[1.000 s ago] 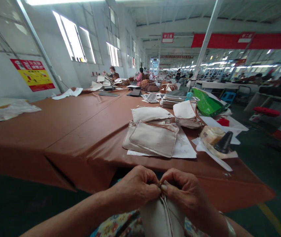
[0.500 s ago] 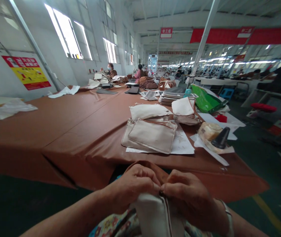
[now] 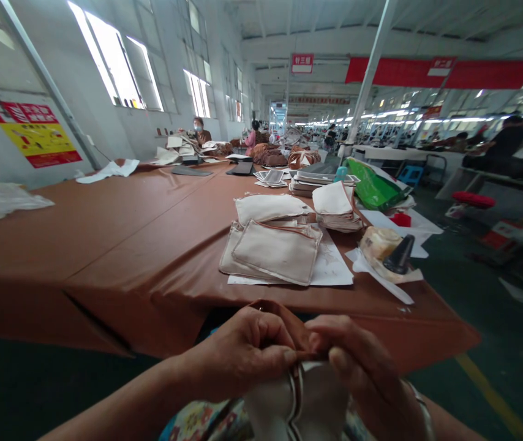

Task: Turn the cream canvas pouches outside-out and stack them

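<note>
A sewn cream-and-brown bag piece [image 3: 319, 398] hangs below my hands at the table's near edge. A seam with dark and pale edging runs down its middle. My left hand [image 3: 250, 346] pinches its top edge beside the seam, thumb against curled forefinger. My right hand [image 3: 367, 364] holds the same edge on the other side, its fingers bent over and its thumb a little apart from the forefinger. Brown material of the piece rises behind both hands. The fingers hide part of its top edge.
Cream panels with brown edging [image 3: 275, 251] lie on white paper [image 3: 335, 263]. Behind are another panel stack [image 3: 335, 202] and a green bag [image 3: 376, 184]. A yellowish block [image 3: 380, 242] and a black cone [image 3: 399, 254] stand near the right corner of the brown-covered table [image 3: 151, 245].
My right hand has loosened from a tight pinch at the seam and shifted slightly right, its thumb now apart. The piece's seam now bends. The view has turned slightly right.
</note>
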### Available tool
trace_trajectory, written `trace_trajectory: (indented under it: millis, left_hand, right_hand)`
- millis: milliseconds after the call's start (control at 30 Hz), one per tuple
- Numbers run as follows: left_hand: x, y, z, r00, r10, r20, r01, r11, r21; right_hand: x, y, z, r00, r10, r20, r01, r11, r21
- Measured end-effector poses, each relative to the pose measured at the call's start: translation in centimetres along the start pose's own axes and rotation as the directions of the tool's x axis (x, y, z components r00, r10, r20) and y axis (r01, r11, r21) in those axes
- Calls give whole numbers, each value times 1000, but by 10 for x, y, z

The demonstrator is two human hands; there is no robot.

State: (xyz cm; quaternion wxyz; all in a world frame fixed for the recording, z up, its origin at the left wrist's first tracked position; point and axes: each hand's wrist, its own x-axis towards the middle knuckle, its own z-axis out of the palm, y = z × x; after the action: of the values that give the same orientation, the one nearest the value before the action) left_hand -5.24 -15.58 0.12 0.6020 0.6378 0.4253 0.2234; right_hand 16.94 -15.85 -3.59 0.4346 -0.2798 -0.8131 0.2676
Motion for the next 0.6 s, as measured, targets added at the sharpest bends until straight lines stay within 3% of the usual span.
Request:
trace_trajectory:
  millis: [67, 133, 367, 433, 600]
  left_hand:
    - [0, 3, 0, 1000, 25, 0, -25, 999, 34]
    - [-1, 6, -1, 999, 49, 3, -49, 997, 52]
    - [-4, 12, -3, 993, 117, 13, -117, 979, 166]
    - [-4, 12, -3, 992, 124, 22, -126, 975, 181]
    - [-2, 9, -3, 987, 154, 38, -158, 973, 170]
  right_hand:
    - [6, -3, -3, 973, 220, 69, -226, 969, 103]
    - [15, -5, -6, 922, 325, 212, -364, 914, 181]
    - [33, -11, -13, 817, 318, 481, -459, 864, 208]
    - [31, -12, -10, 805, 335, 489, -496, 833, 247]
    - [20, -3, 7, 864, 363, 350, -482, 798, 362]
